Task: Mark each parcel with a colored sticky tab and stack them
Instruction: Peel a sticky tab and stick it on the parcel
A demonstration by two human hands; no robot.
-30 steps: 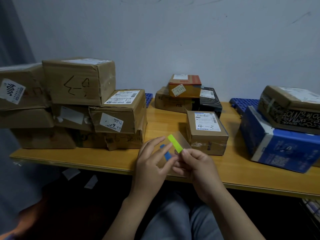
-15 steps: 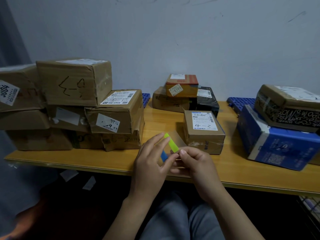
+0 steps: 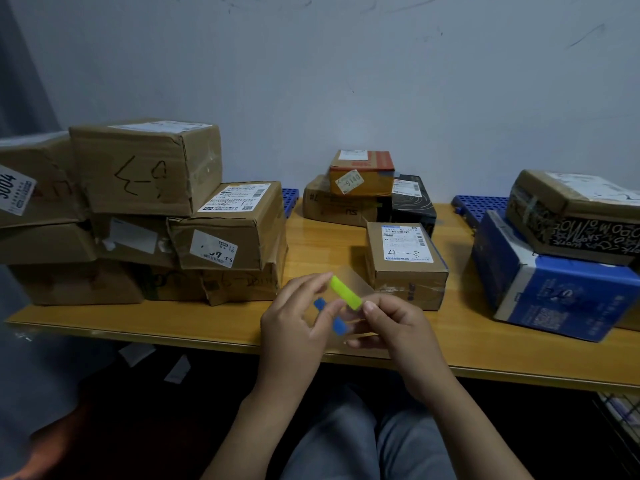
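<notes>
Pale wall at the back, and the wooden surface (image 3: 311,244) runs across in front of you with parcels along it. Your green tab (image 3: 345,292) is up in the air between your hands, over the near part of the surface and tilted. Your right hand (image 3: 398,327) pinches its lower end between thumb and forefinger. Its upper end lies by the fingertips of your left hand (image 3: 294,320). That left hand grips the clear sheet (image 3: 355,277) behind the tab, and its thumb lies across the sheet between two blue tabs (image 3: 340,326). Just beyond your right hand stands the small box (image 3: 405,271) marked 4-3, apart from the tab. To your left is the brown stack (image 3: 145,168), and to your right the blue box (image 3: 554,299) has a patterned box (image 3: 575,216) on top.
</notes>
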